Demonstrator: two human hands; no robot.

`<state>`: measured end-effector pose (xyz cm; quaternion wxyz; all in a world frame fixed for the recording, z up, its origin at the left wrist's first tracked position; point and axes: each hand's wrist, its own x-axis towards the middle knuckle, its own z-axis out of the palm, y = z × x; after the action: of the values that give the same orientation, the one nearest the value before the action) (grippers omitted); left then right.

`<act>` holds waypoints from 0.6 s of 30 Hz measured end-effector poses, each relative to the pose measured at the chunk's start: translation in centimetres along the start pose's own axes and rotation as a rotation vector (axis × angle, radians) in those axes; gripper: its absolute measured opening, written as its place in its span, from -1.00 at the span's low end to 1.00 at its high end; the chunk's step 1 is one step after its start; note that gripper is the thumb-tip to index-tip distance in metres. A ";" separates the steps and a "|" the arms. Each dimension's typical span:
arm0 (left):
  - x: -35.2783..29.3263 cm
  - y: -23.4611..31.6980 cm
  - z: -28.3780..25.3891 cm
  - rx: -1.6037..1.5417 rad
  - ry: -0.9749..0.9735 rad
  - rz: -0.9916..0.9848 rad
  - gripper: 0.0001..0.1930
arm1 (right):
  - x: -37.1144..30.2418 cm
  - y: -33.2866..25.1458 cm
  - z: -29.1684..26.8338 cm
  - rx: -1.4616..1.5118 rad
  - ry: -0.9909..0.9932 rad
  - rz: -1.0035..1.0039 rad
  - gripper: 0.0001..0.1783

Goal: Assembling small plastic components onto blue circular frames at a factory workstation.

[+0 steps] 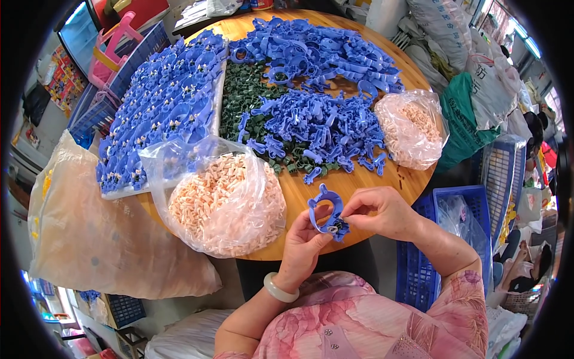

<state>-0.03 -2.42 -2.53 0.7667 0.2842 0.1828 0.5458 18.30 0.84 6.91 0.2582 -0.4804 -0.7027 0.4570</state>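
My left hand (304,238) grips a blue plastic ring-shaped part (338,204) between thumb and fingers, above the table's near edge. A small knob sticks up from the top of the ring. Small dark and pale bits show at its lower right end. There my right hand (382,210) is closed in a pinch, its fingertips touching or almost touching that end; whatever they hold is too small to name. Just beyond lies a heap of small blue plastic pieces (323,122). Left of my hands sits a clear bag of small peach-coloured pieces (224,200).
On the round wooden table (412,184) are a pile of larger blue parts (323,51), dark green pieces (242,90), a board of assembled blue parts (164,110) and a second peach-filled bag (412,128). A large sack (107,233) stands left, blue crates (412,269) right.
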 end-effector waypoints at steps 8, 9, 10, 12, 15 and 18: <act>0.1 -0.2 -0.3 0.005 -0.006 -0.021 -0.50 | 0.1 0.4 0.3 0.042 -0.033 0.024 -0.90; 0.1 -0.2 -0.2 0.004 -0.003 -0.024 -0.50 | 0.1 0.4 0.3 0.000 -0.028 -0.008 -0.90; 0.1 -0.2 -0.2 0.002 0.001 -0.028 -0.50 | 0.1 0.3 0.3 -0.043 -0.022 -0.040 -0.90; 0.1 -0.1 -0.1 -0.004 0.002 -0.030 -0.50 | 0.1 -0.3 0.7 -0.011 0.037 0.006 -0.89; 0.1 -0.2 -0.2 -0.009 0.007 -0.026 -0.50 | -0.1 0.1 1.1 -0.078 0.118 -0.028 -0.89; 0.1 -0.2 -0.1 -0.004 0.009 -0.011 -0.50 | -0.3 0.3 1.3 -0.201 0.152 -0.133 -0.89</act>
<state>0.10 -2.35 -2.80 0.7695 0.2793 0.1867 0.5431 17.51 0.05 6.06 0.2909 -0.4894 -0.7537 0.3283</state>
